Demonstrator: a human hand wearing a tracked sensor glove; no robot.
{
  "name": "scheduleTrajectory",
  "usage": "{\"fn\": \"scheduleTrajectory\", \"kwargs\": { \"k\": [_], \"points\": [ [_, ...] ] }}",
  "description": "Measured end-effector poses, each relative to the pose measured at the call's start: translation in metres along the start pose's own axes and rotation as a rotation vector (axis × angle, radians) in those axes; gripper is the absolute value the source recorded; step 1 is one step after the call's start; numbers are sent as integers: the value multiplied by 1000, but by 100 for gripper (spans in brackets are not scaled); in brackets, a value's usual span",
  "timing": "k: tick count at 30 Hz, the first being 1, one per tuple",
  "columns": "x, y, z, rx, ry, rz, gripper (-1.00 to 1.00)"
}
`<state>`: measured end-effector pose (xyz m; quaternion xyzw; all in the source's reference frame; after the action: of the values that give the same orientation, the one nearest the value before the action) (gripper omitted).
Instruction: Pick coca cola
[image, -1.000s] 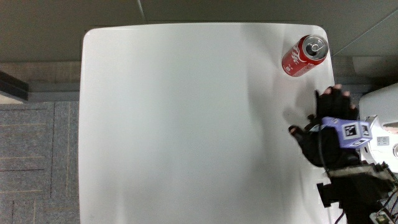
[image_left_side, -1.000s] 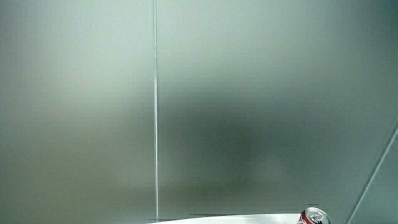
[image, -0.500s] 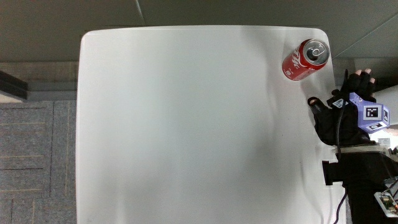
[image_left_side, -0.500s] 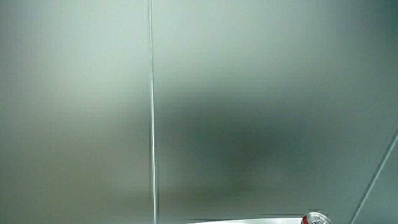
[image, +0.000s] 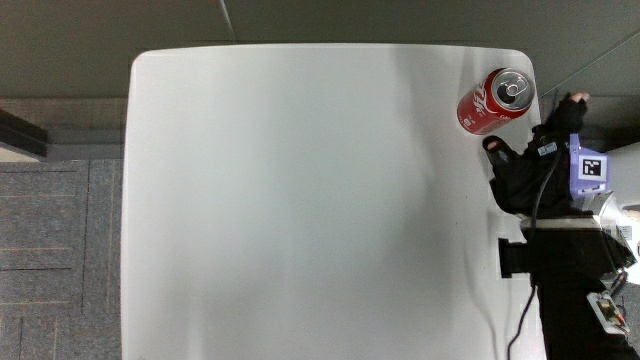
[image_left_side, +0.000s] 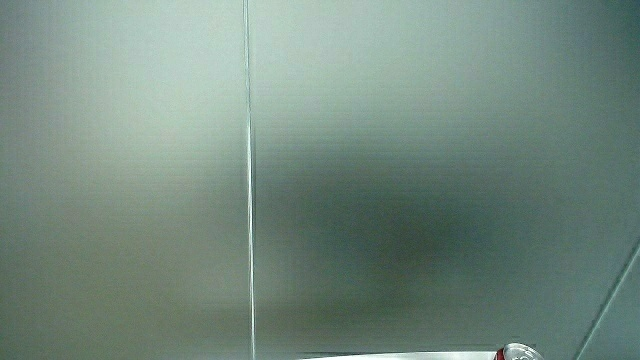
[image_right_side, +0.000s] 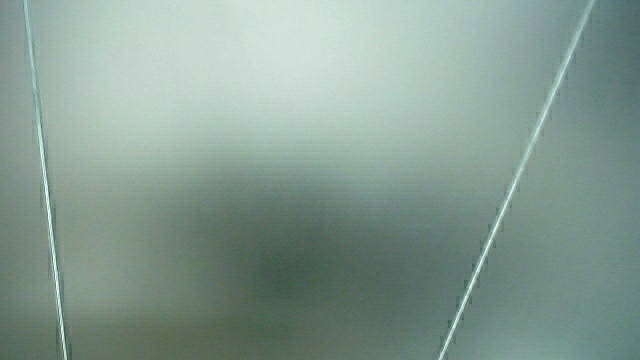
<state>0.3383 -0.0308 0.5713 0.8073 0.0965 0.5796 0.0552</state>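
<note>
Main view, seen from above. The hand (image: 540, 160), in a black glove with a small patterned cube (image: 588, 168) on its back, sits at the table's edge just beside the can and slightly nearer to the person than the can. Thumb and fingers stand apart, spread as if to take in the can's side; they hold nothing, and a narrow gap appears to separate them from the can. The dark forearm (image: 565, 280) runs from the hand back toward the person, along the table's edge.

The can (image: 496, 101), red with white lettering and a silver top, stands upright on the white table (image: 300, 200), close to the table's corner and to the edge where the hand waits. Nothing else stands near the can.

The side views show mostly a pale wall; in a side view only the can's silver top (image_left_side: 517, 352) and a strip of the table's rim are seen.

Judgement: the reach looks nearly done and the grasp not yet made. Risks from here: because the can stands so near the corner, a sideways nudge from the fingers before they close could tip it or push it off the table. A grip taken only near the top rim could let the smooth wall slip or the can swing.
</note>
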Motion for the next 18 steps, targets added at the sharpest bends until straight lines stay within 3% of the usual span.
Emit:
{"fn": "scheduleTrajectory", "kwargs": {
  "k": [3,4,6,14,18],
  "points": [
    [1,-2,-1,23,41,23,0],
    [7,-1,1,34,23,21,0],
    [1,-5,1,59,41,22,12],
    [-4,-10,6,168,-4,54,59],
    [-3,-11,7,187,-9,49,82]
  ]
}}
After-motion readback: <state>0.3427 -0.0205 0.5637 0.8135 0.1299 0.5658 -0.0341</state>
